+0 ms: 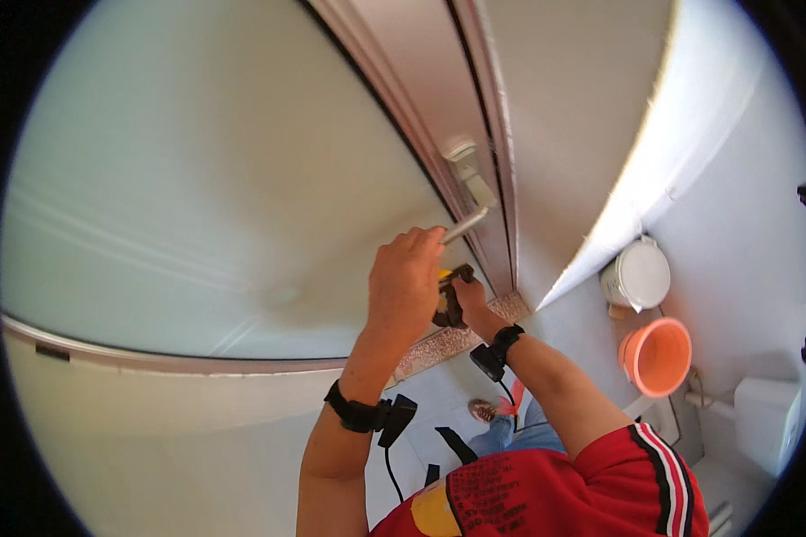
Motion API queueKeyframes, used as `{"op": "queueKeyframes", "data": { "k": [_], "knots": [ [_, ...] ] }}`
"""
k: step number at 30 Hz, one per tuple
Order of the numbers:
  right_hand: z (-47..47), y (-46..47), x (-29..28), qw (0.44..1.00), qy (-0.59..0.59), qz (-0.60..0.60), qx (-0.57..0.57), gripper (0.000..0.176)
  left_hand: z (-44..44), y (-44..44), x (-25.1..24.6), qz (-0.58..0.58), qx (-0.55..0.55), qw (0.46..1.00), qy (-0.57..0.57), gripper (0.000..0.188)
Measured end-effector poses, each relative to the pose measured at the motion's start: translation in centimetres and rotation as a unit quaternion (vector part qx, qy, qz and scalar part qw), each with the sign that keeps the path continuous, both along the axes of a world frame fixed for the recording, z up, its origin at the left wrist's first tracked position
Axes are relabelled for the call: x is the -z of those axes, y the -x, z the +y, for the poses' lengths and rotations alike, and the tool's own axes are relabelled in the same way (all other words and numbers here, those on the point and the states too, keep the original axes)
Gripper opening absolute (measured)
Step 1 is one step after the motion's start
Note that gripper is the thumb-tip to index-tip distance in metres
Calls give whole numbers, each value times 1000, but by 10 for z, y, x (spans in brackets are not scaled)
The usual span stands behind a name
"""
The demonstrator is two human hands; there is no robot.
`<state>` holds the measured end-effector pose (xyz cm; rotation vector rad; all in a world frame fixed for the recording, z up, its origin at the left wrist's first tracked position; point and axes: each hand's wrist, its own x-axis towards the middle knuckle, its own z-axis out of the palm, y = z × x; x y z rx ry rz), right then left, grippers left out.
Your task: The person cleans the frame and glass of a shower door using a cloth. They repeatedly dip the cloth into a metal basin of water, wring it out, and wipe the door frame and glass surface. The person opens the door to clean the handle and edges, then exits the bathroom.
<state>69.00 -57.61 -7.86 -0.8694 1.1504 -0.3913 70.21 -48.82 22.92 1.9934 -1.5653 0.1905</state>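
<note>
My left hand (406, 282) is at the free end of a pale lever handle (467, 225), its fingers closed around it. The lever sticks out from a white lock plate (469, 171) on the pinkish metal frame of a frosted-glass door (242, 168). Just below and to the right, my right hand (470, 299) grips a dark brown and yellow object (451, 309), perhaps a cloth. My left hand covers part of that object, so its full shape is hidden. Both wrists wear black straps with small cabled devices.
A speckled stone sill (436, 349) runs under the door. At the right, a lidded white bucket (641, 275) and an orange bucket (658, 359) stand by the wall. Nearby are a white cistern (766, 423) and a floor-level toilet pan (661, 419). My shoe (482, 410) is on the tiled floor.
</note>
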Motion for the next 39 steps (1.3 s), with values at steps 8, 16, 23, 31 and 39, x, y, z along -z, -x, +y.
{"op": "queueKeyframes", "data": {
  "k": [8,16,23,31,39],
  "knots": [
    [-14,17,-81,972,-45,-208,96,35,0,-2,8,97,13,995,5,19],
    [-10,4,-81,982,-12,-182,53,43,-6,-6,12,106,35,993,28,18],
    [-5,10,-92,994,57,-64,75,41,-5,-12,3,73,49,996,-15,19],
    [-8,26,-65,983,67,-113,127,38,-8,-5,7,58,111,991,-45,19],
    [-5,25,-65,970,204,-70,109,43,-7,-11,12,86,144,985,-36,18]
  ]
}}
